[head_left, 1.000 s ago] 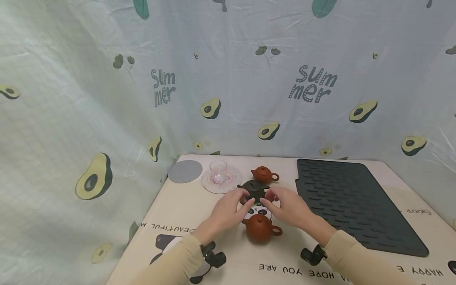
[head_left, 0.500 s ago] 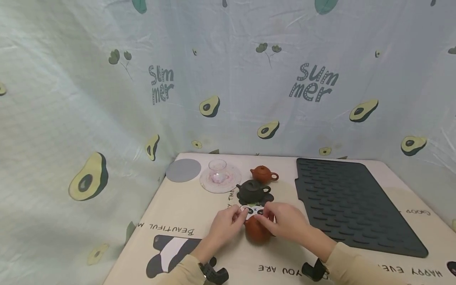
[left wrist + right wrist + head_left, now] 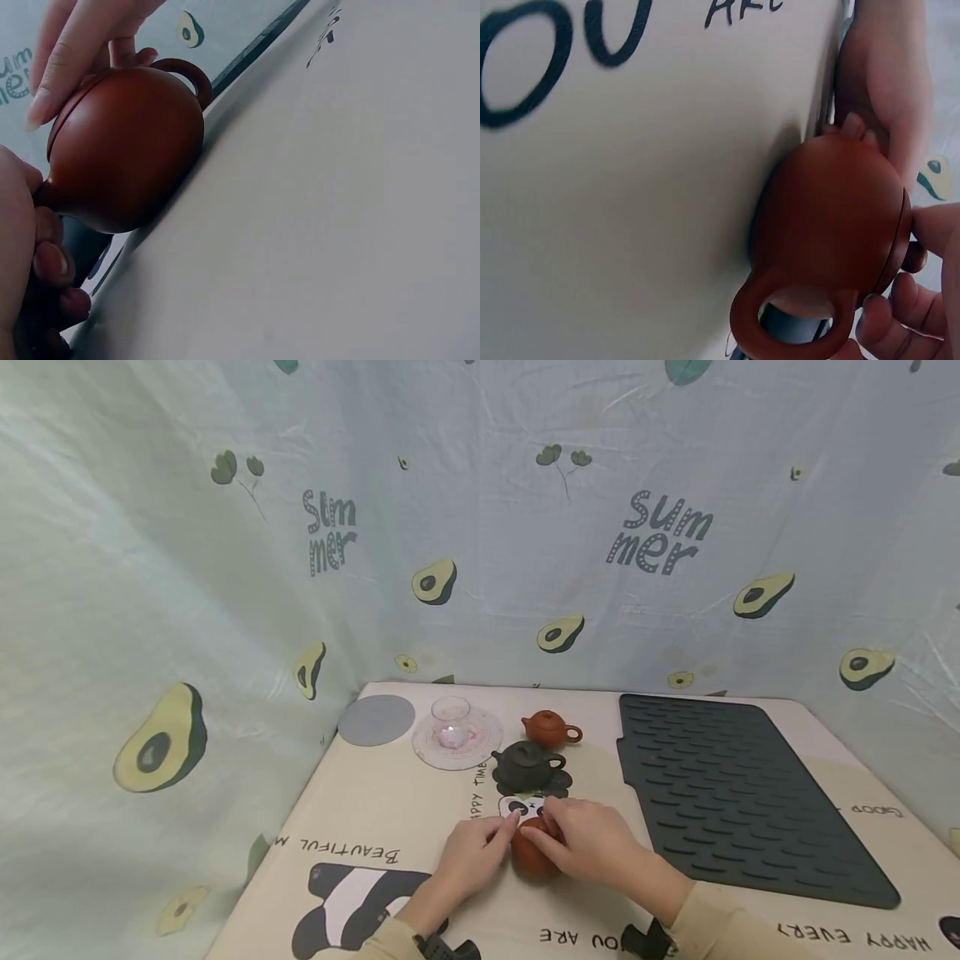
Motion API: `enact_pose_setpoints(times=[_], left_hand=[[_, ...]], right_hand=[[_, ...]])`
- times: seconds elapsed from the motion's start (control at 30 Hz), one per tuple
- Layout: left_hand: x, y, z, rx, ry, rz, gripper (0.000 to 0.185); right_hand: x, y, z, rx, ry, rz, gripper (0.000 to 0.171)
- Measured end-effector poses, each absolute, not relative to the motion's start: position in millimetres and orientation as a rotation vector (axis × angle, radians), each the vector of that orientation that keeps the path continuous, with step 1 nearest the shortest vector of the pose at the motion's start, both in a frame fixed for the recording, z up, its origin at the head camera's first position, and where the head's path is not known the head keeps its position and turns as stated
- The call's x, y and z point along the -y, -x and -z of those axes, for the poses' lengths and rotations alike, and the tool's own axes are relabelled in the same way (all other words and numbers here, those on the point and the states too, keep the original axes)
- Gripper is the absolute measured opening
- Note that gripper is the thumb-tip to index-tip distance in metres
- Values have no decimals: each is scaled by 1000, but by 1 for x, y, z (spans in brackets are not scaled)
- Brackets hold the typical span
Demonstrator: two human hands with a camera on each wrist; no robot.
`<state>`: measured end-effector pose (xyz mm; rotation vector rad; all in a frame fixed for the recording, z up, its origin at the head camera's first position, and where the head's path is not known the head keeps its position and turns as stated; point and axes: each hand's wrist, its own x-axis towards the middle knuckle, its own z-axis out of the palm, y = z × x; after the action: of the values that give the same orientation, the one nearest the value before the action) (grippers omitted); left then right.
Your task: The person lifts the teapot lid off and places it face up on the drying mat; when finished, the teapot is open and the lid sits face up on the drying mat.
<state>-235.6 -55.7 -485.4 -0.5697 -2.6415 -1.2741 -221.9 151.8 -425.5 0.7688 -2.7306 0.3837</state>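
Both hands meet over the red-brown teapot [image 3: 534,858], which stands on the table [image 3: 390,810] near its front edge, about midway along it. The left hand [image 3: 471,853] reaches in from the side, its fingertips [image 3: 51,262] curled against the spout. The right hand [image 3: 592,842] arches over the top, fingers [image 3: 900,300] bent onto the lid beside the loop handle. Just behind stands a dark teapot [image 3: 527,763], then a smaller red teapot [image 3: 550,728]. Toward the far left corner sit a glass cup [image 3: 451,723] on a round coaster [image 3: 480,739] and a grey disc [image 3: 376,720]. A black ribbed mat [image 3: 738,793] covers the right side.
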Motion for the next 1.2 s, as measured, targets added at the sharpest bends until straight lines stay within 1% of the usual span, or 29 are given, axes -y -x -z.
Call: enact_pose_setpoints(times=[0.23,0.5,0.77,0.9,1.1,1.2], left_hand=[[59,234,488,2659,547,1355,55],[61,230,489,2641,519,1393,55],[61,226,489,2622,523,1407,54],[61,227,489,2624,521,1401,53],[59,234,488,2621,556,1393,52],[58,238,487,2617,566,1386,52]], right_hand=[[-152,220,429,2775,-724,-331,43],[-150,220,431,2776,-803,-508,31],[-154,218,430,2714,-756,-755,29],[-158,219,425,2731,-671,-1071,26],[-165,225,417,2657,-275,-1856,32],[-167,228,418,2581,-166,-2050,31]])
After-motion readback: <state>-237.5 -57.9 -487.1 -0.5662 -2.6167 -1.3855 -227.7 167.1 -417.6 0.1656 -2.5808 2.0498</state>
